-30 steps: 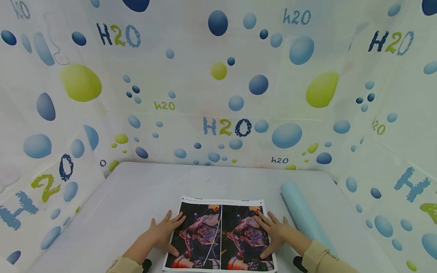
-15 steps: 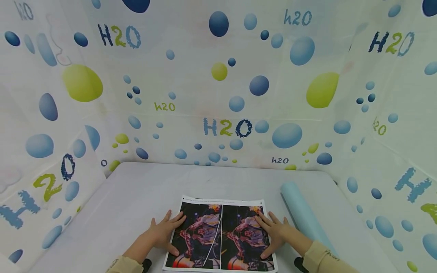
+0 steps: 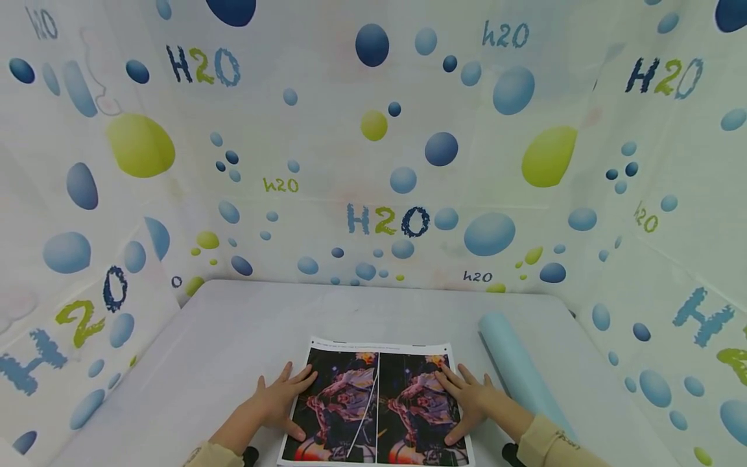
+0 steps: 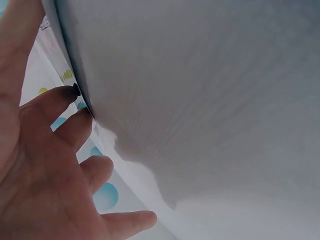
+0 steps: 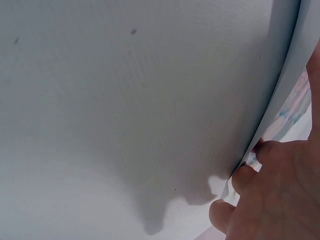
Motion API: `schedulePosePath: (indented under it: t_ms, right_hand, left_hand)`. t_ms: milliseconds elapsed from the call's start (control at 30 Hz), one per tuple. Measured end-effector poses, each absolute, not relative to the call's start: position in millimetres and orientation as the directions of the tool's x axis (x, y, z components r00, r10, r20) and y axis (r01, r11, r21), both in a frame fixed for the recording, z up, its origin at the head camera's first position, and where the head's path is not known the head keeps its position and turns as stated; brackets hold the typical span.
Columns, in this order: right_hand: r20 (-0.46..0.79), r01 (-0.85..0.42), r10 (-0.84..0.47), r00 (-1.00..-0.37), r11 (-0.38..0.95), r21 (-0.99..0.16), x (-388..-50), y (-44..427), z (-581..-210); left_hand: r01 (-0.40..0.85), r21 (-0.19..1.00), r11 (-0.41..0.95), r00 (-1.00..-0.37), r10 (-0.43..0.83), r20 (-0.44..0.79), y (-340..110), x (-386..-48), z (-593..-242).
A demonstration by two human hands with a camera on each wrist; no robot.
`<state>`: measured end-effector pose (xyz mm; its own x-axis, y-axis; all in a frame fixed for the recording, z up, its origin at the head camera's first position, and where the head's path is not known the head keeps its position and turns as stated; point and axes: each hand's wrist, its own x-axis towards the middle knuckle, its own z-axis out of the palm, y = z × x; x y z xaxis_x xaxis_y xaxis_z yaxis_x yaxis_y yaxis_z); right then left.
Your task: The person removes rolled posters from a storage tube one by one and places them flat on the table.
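Note:
A sheaf of printed paper (image 3: 335, 405) lies on the white table, bearing two nearly matching dark, colourful pictures side by side. My left hand (image 3: 277, 400) rests on its left edge with fingers spread and thumb apart. On the opposite edge rests my right hand (image 3: 474, 401), its fingers likewise spread out. In the left wrist view, the palm of the left hand (image 4: 55, 175) and its fingers show beside the paper's edge. The right wrist view catches part of the right hand (image 5: 280, 175), with fingertips at the paper's edge; the rest is cut off.
A light blue roll (image 3: 519, 370) lies on the table, slanting past my right forearm. The white tabletop (image 3: 251, 324) meets a back wall (image 3: 327, 130) covered in blue and green bubbles and H2O lettering. Similar patterned sheeting stands on both sides.

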<state>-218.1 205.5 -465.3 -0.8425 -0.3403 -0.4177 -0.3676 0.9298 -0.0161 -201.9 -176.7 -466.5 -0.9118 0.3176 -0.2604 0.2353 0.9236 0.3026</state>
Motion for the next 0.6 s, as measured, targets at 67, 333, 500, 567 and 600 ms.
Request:
schedulePosePath:
  t_ms: [67, 333, 500, 567, 600]
  right_hand:
    - [-0.414, -0.366, -0.341, -0.844, 0.930, -0.020, -217.4, 205.3, -464.9]
    - [-0.383, -0.398, -0.366, -0.848, 0.917, 0.005, -217.9, 205.6, -468.0]
    - [-0.329, -0.460, -0.436, -0.838, 0.888, -0.003, -215.7, 207.7, -471.9]
    - [-0.303, -0.477, -0.456, -0.837, 0.879, -0.005, -214.4, 207.6, -473.2]
    - [-0.291, -0.481, -0.461, -0.838, 0.877, -0.006, -213.5, 207.0, -473.3]
  left_hand:
    - [0.232, 0.306, 0.923, -0.912, 0.316, -0.261, -176.6, -201.6, -467.1]
    - [0.240, 0.317, 0.917, -0.916, 0.322, -0.237, -175.8, -202.9, -470.5]
    - [0.286, 0.363, 0.887, -0.920, 0.360, -0.154, -173.4, -204.0, -470.6]
    - [0.313, 0.389, 0.866, -0.920, 0.378, -0.101, -172.0, -204.5, -467.7]
    - [0.330, 0.394, 0.858, -0.920, 0.386, -0.069, -171.3, -205.1, -465.9]
